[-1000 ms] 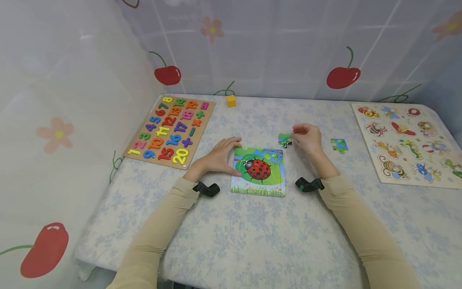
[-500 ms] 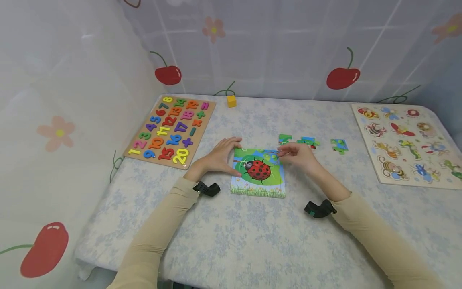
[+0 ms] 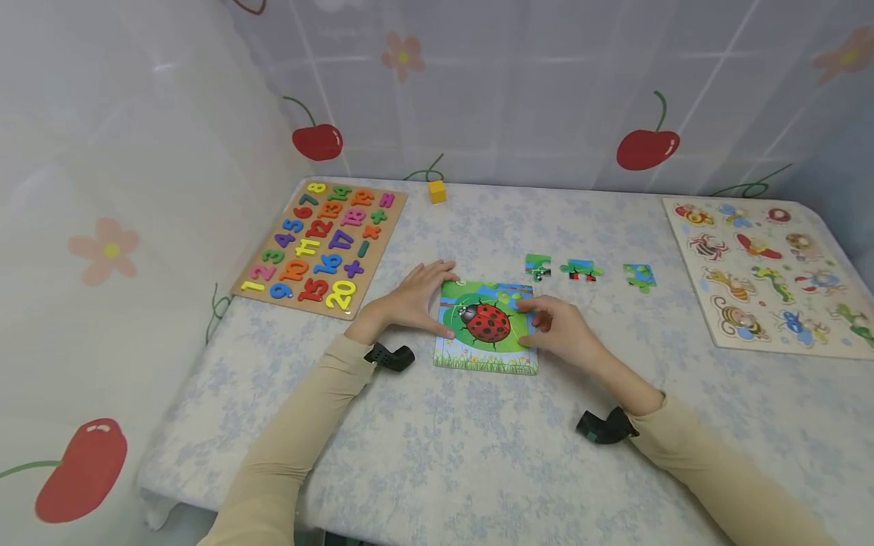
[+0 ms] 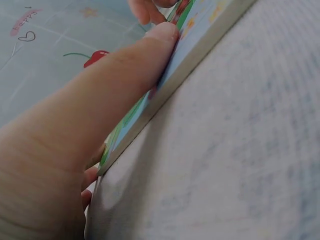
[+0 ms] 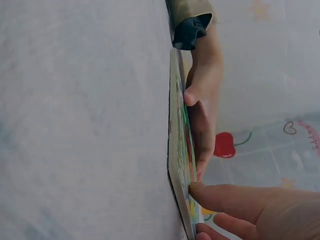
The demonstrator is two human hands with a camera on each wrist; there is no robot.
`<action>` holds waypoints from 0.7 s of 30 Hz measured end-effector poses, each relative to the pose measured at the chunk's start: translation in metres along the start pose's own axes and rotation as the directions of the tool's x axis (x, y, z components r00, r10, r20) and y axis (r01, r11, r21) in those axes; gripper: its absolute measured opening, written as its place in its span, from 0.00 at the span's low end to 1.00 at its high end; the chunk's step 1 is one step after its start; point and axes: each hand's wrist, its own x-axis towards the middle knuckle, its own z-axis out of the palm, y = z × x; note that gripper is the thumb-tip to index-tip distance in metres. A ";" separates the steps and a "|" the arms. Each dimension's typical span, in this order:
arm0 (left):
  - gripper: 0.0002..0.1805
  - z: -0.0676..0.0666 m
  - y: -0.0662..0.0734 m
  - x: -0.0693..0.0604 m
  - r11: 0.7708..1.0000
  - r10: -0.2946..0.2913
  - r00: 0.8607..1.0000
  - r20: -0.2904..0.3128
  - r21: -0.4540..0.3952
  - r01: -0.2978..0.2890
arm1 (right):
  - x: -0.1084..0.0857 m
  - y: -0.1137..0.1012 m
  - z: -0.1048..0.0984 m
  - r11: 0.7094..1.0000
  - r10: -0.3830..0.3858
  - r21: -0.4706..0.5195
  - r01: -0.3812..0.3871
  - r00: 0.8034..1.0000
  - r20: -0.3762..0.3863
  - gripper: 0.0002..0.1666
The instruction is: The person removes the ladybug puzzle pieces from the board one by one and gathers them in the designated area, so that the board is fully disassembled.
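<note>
A square ladybug puzzle (image 3: 486, 322) lies flat on the table between the hands. My left hand (image 3: 410, 299) spans its left side. The left thumb (image 4: 162, 35) rests straight on the puzzle's face, and the other fingers reach its far left corner. My right hand (image 3: 561, 327) is at the right side, thumb and index finger bent toward each other on a green puzzle piece (image 3: 522, 324), with the remaining fingers curled. In the right wrist view the right thumb (image 5: 215, 195) touches the puzzle's top; the piece's edges are mostly hidden by the fingers.
Three loose pieces lie behind and right of the puzzle: a green one (image 3: 538, 265), a red-and-green one (image 3: 582, 270) and a blue-green one (image 3: 639, 277). A number board (image 3: 355, 292) lies left, an insect board (image 3: 751, 277) right, and a yellow cube (image 3: 437, 192) at the back.
My right hand has come from the loose pieces down to the puzzle's right side, leaving the red-and-green piece on the table. The left hand stays in place.
</note>
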 end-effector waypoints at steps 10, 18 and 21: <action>0.55 -0.002 0.001 -0.003 0.999 0.004 1.000 -0.002 -0.032 -0.004 | 0.001 0.003 0.005 0.998 -0.061 -0.009 0.060 0.998 -0.014 0.31; 0.54 -0.002 0.002 -0.002 0.999 0.006 1.000 0.002 -0.038 -0.006 | 0.001 0.007 0.007 0.991 -0.105 0.075 0.112 0.990 -0.091 0.23; 0.54 -0.002 0.003 -0.001 0.999 0.007 1.000 0.002 -0.037 -0.007 | 0.002 0.008 0.005 0.981 -0.019 0.188 0.039 0.994 -0.106 0.19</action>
